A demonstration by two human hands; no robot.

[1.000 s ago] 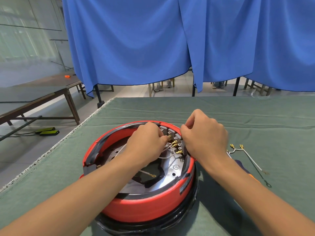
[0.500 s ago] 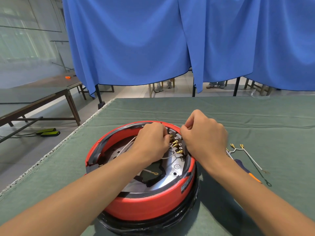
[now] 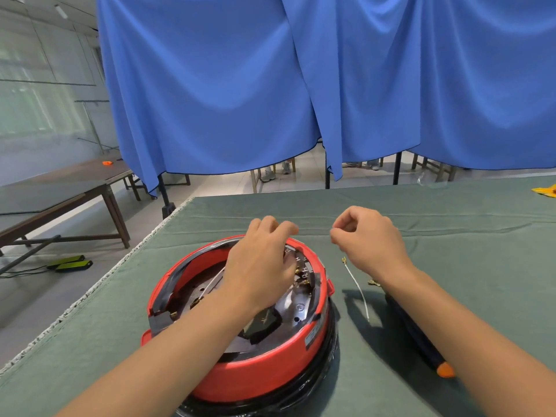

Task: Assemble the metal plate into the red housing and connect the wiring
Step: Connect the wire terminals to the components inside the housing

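One red housing is seated on the green table, with one metal plate inside it. Two hands are seen: the left hand is held over the terminals, fingers loosely bent; whether anything is gripped cannot be told. The right hand is curled, and one loose wire lies beneath it.

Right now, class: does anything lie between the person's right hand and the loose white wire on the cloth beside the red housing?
Nothing visible does. The right hand hovers above the green cloth, and the loose white wire lies just below and beside its wrist, right of the red housing. Only bare cloth separates them.
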